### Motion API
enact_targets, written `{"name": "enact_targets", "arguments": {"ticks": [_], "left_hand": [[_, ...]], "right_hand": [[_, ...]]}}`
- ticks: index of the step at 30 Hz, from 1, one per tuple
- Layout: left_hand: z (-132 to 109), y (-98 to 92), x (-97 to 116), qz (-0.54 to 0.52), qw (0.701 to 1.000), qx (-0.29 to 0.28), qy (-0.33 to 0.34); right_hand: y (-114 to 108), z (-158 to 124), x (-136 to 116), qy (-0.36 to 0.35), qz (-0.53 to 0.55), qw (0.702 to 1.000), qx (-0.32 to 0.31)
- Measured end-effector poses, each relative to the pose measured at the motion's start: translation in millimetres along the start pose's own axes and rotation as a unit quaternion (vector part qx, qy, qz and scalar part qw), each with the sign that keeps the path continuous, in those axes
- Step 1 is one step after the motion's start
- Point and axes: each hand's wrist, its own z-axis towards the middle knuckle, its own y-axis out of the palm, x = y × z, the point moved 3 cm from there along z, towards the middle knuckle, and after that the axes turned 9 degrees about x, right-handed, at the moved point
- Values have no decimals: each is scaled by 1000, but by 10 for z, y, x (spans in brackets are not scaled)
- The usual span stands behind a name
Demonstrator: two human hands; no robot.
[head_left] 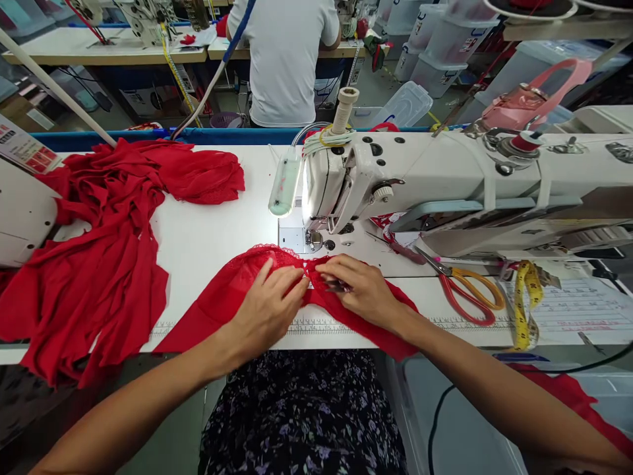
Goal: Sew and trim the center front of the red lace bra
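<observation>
Pinching the red garment (212, 300) at the middle of the frame

Nearest to me, at the bottom centre, dark floral cloth (306, 409) covers my lap, and a translucent bin (459, 422) stands at the lower right. Just above my lap, my left hand (270, 303) lies over the garment, fingers curved, their tips closed narrowly on it near its centre. My right hand (363, 287) meets it there from the other side, just apart, fingertips also drawn in on the red cloth; a small dark metallic piece (337, 285) shows under those fingers, too hidden for me to name. The garment's lacy upper edge sits directly below the needle area, and its two sides spread left and right across the white counter (217, 224), over a printed ruler strip (321, 326).

Right of centre lie scissors (455, 272) with red and yellow handles, then a yellow tape measure (520, 307) beside written paper (583, 307). A heap of red cloth (113, 218) fills the left. Beyond my hands, the white sewing machine (430, 161) stretches toward the right edge. Farthest off, a person in a pale shirt (289, 59) sits at top centre, back turned, with stacked plastic boxes (438, 72) at the upper right.
</observation>
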Motion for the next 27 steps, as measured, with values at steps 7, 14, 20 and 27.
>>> {"name": "enact_targets", "arguments": {"ticks": [7,14,20,27], "left_hand": [[-346,137,442,16,998,50,-21],[-446,110,339,2,1000,19,18],[-448,86,371,6,999,35,27],[-252,8,339,-35,999,20,-34]], "right_hand": [[217,238,98,-30,-27,998,-51],[230,260,171,-19,-19,998,-50],[201,303,171,20,10,998,-62],[205,409,183,89,35,991,-98]]}}
